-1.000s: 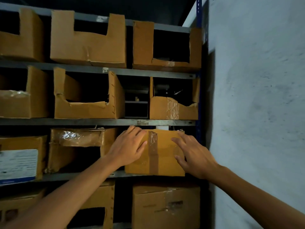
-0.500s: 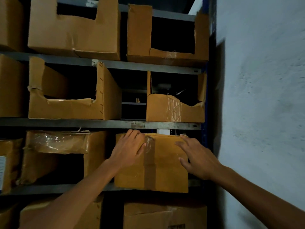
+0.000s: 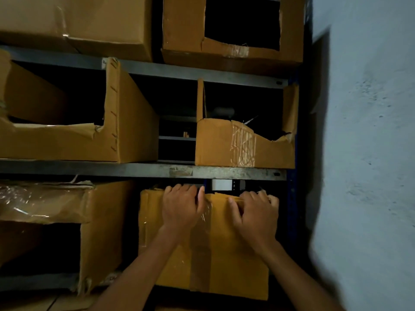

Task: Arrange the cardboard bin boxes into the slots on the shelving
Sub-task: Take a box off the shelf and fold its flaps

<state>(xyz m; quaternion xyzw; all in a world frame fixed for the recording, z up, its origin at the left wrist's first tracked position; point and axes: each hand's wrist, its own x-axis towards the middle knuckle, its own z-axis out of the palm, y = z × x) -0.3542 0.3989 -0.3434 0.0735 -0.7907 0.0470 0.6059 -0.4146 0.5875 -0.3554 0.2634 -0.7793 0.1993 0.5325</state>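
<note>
- Nearest: left hand [image 3: 182, 208] and right hand [image 3: 254, 213] both sit on the top front edge of the taped brown cardboard box [image 3: 235, 268]. Fingers are curled over the rim and thumbs lie on the front face, so each hand holds the box itself.
- The box stands in the right-hand slot of the lower tier, between the plastic-wrapped brown cardboard bin [image 3: 105, 223] and the blue steel upright [image 3: 292, 221]. Its front seems to stand proud of the shelf edge, so I judge it not fully seated.
- Risk 1: my knuckles are close under the grey metal shelf beam [image 3: 134, 170]. A push with the box tilted up would pinch my fingers against it.
- Risk 2: I hold only the rim, and the card looks soft. A hard pull or push could fold or tear the flap instead of moving the box.
- Risk 3: the gaps look tight on both sides. Uneven force from one hand would skew the box and jam a corner on the upright or drag the neighbour's wrap.
- Farther in, the space behind the box is dark. I cannot tell whether anything blocks it.
</note>
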